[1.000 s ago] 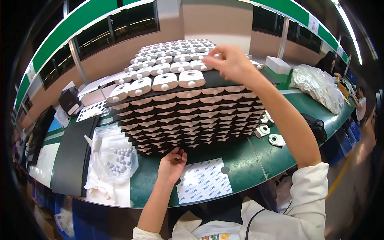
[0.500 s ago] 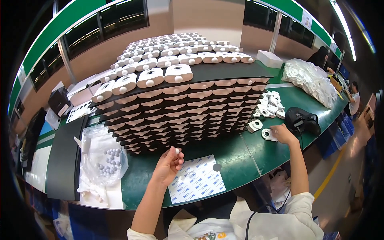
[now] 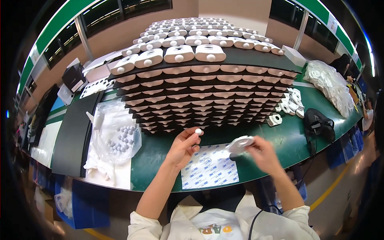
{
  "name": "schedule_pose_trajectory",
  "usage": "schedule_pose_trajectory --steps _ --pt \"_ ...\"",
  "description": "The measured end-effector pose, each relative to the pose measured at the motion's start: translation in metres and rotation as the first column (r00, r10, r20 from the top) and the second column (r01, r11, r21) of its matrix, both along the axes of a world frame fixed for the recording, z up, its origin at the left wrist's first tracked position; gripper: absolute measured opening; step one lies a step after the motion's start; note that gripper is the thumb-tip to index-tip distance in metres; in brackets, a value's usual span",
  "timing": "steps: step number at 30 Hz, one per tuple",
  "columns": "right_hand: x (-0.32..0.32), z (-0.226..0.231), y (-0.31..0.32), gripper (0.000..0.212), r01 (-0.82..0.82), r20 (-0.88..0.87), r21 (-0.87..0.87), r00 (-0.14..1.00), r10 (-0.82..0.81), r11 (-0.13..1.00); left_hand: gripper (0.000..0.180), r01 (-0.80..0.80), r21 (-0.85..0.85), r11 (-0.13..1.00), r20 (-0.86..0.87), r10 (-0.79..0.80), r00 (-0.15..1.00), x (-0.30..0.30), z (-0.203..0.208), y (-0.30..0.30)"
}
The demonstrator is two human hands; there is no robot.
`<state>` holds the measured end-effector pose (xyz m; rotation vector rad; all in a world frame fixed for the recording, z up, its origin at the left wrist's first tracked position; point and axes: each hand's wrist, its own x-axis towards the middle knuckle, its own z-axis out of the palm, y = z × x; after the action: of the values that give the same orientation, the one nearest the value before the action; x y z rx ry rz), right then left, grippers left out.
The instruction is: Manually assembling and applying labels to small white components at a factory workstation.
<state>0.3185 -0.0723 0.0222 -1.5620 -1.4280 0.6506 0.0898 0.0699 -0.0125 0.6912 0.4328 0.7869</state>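
My left hand (image 3: 182,150) pinches a small white ball (image 3: 198,131) between thumb and fingertips, just in front of the tall stack. In my right hand (image 3: 264,156), slightly blurred, is a white oval plastic housing (image 3: 240,143) with a round hole, held tilted over the right edge of a white sheet with blue print (image 3: 209,170). A dark round disc (image 3: 237,157) shows partly beneath the housing. Facing me, the stack of black boards (image 3: 256,60) carries rows of similar white housings (image 3: 178,54), each with a ball-like knob at its front.
On the left lie a clear plastic bag of greyish-white balls (image 3: 122,140) and a black board (image 3: 74,140). Loose white housings (image 3: 291,105) sit right of the stack, near a black cap (image 3: 319,124). A large bag of white parts (image 3: 330,86) stands farther back. The green table (image 3: 154,172) curves around me.
My right hand has picked up a white housing from the table at the right and brought it left, toward my left hand. My left hand still holds the ball. The view has shifted.
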Motion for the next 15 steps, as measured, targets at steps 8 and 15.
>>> schedule_pose_trajectory --steps 8,15 --pt "-0.061 -0.050 0.018 0.013 -0.135 -0.332 0.006 0.934 0.129 0.991 0.022 -0.017 -0.060 0.998 0.010 0.018 1.000 0.004 0.003 -0.001" --pt "-0.062 -0.048 0.018 0.011 -0.105 -0.010 0.049 0.994 0.106 0.993 0.023 -0.004 -0.048 0.999 0.012 0.005 1.000 0.003 0.002 -0.001"
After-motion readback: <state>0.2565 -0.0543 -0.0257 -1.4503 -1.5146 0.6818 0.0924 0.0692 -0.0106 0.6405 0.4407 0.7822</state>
